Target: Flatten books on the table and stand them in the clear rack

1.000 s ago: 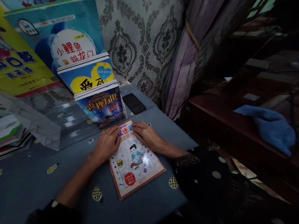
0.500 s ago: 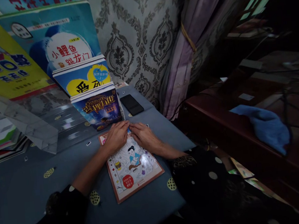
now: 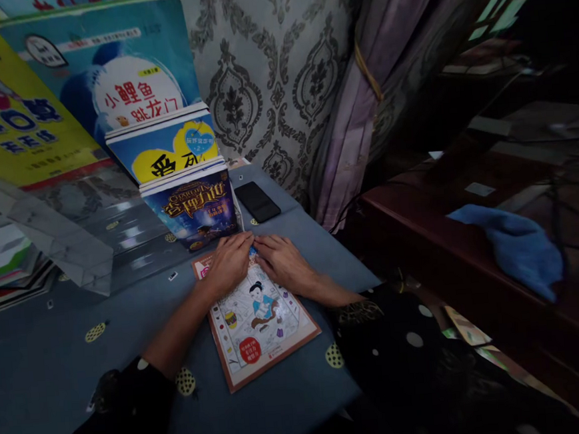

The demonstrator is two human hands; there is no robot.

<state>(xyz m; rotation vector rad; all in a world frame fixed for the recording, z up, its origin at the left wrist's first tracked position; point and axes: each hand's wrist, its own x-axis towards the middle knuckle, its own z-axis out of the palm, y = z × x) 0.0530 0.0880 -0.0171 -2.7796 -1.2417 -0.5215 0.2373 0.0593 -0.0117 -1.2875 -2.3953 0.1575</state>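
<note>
A thin picture book (image 3: pixel 258 326) with a drawn figure on its cover lies flat on the blue-grey tablecloth (image 3: pixel 55 369). My left hand (image 3: pixel 230 262) rests palm down on the book's top left part, fingers stretched out. My right hand (image 3: pixel 283 261) lies flat on the top right part, fingers spread. The fingertips of both hands nearly meet at the book's far edge. Just beyond them a dark blue book (image 3: pixel 196 207) leans upright, with a blue and yellow book (image 3: pixel 164 150) behind it.
Larger blue (image 3: pixel 107 71) and yellow (image 3: pixel 6 125) books lean against the patterned wall. A black phone (image 3: pixel 257 201) lies by the wall. A clear plastic stand (image 3: pixel 61 241) and a book pile (image 3: pixel 3 266) sit at left. A curtain (image 3: pixel 360 91), dark wooden furniture and blue cloth (image 3: pixel 512 246) are at right.
My left hand slid rightwards along the book's top edge until its fingertips came close to my right hand. The book shifted slightly on the cloth.
</note>
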